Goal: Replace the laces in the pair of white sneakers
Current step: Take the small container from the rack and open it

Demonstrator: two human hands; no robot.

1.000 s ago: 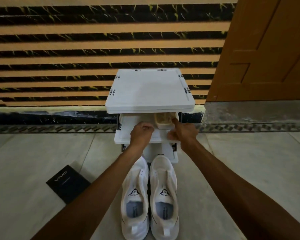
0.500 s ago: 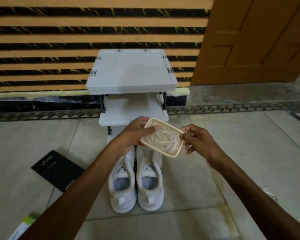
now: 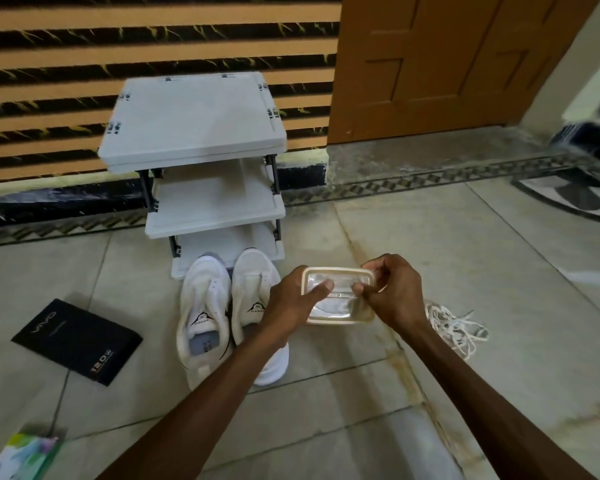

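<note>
Hands are clasped on the lidded tub (image 3: pixel 336 308), left hand (image 3: pixel 291 301) at its left end, right hand (image 3: pixel 394 294) pinching its right rim. It is now lifted off the shelf rack (image 3: pixel 194 123) and held just right of the laceless white sneakers (image 3: pixel 207 299); opening seems next.

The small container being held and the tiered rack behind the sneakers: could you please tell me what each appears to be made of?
The container looks like thin plastic: a cream rim with a clear, glossy lid that catches highlights. The rack seems moulded plastic, pale grey and matte, with clip marks along its edges; its dark posts could be metal or plastic.
</note>
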